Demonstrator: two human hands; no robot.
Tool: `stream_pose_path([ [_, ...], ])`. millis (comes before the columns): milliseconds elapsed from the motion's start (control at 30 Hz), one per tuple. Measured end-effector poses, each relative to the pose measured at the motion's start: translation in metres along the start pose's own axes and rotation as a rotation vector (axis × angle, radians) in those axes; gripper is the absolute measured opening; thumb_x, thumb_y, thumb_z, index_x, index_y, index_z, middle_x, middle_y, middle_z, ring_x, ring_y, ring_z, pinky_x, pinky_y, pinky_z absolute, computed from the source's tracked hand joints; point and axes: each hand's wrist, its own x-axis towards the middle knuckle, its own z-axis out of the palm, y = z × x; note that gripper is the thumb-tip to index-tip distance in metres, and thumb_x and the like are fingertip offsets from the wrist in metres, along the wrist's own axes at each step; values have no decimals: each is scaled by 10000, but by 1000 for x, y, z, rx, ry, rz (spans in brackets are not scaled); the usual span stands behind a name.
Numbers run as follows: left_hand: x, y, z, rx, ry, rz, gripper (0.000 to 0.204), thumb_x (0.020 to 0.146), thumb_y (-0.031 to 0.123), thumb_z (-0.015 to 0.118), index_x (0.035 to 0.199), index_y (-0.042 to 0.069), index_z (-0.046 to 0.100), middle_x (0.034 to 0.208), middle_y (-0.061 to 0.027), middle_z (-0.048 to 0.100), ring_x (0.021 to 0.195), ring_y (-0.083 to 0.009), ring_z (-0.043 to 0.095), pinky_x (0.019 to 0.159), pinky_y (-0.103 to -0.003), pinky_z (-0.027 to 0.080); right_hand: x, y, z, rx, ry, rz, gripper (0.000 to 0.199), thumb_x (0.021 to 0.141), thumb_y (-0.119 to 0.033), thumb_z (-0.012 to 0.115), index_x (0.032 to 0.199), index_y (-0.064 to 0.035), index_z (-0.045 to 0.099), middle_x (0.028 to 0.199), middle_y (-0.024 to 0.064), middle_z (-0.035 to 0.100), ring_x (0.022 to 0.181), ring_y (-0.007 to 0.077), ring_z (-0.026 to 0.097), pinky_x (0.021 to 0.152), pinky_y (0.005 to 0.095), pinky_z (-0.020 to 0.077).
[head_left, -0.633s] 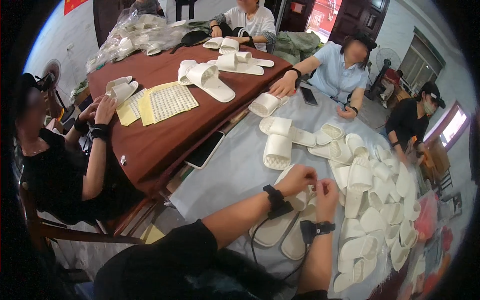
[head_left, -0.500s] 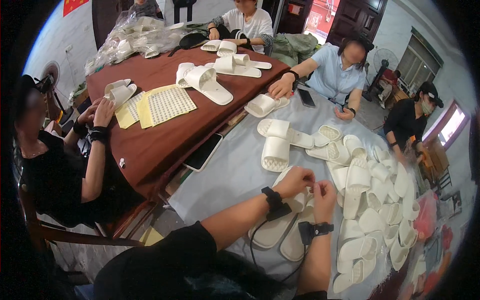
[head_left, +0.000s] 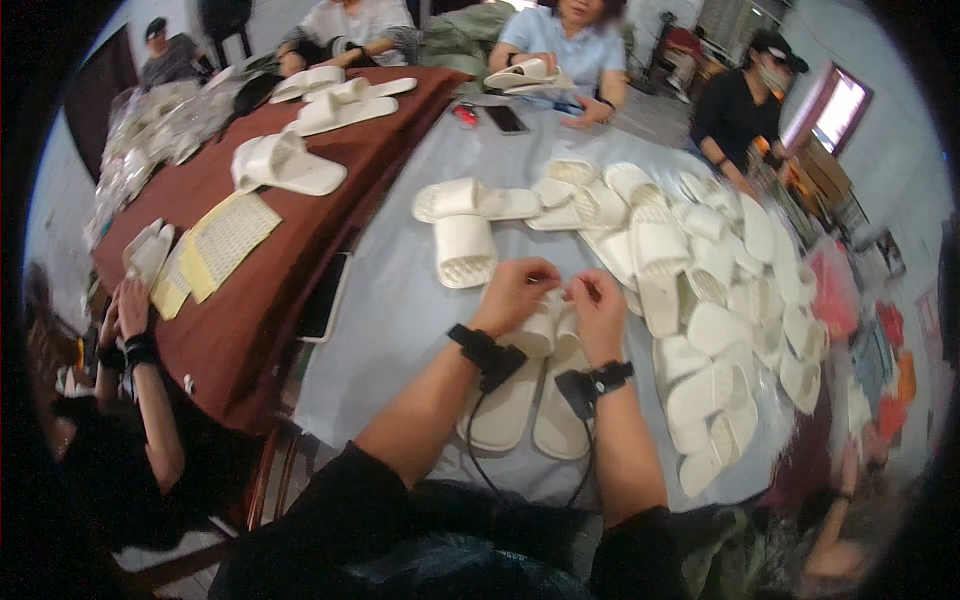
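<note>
A pair of cream slippers (head_left: 530,395) lies side by side on the grey table (head_left: 400,310) right in front of me. My left hand (head_left: 515,293) and my right hand (head_left: 597,308) rest on the straps at the toe end, fingers pinched together over the joint between the two slippers. What the fingertips hold is too small to tell. Both wrists wear black bands with cables trailing down.
A heap of several cream slippers (head_left: 720,290) fills the table's right side. Three more slippers (head_left: 465,220) lie just beyond my hands. A dark phone (head_left: 325,297) sits at the left edge. Yellow sheets (head_left: 225,240) and slippers lie on the brown table, with seated people all around.
The view has swung and dropped closer to the table. My hands stay together on the slipper pair, with no clear change in grip.
</note>
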Motion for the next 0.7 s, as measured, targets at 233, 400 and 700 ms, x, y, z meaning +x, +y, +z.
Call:
stream_pose_path([
  [233,-2,9,-1,34,-27,-61,30,857,3,667,883,-7,655,773,-31,667,713,-85,575,654,-248,476,-1,-4,-4,-105,-58,23,119,904,-90,641,930,25,634,774,76,686,699,131,667,648,268,514],
  [400,-1,-2,0,35,-18,-28,59,838,13,656,887,-17,671,772,-91,698,693,-124,628,642,-281,500,-2,-2,-3,-108,-70,25,135,900,-110,645,903,24,646,754,85,690,677,139,669,636,275,515],
  [700,0,6,-2,116,-92,10,27,851,-3,654,865,-26,652,798,-55,693,754,-99,607,680,-263,488,0,-1,-3,-153,-77,-17,152,892,-125,648,881,25,633,722,108,681,659,177,671,620,299,510],
])
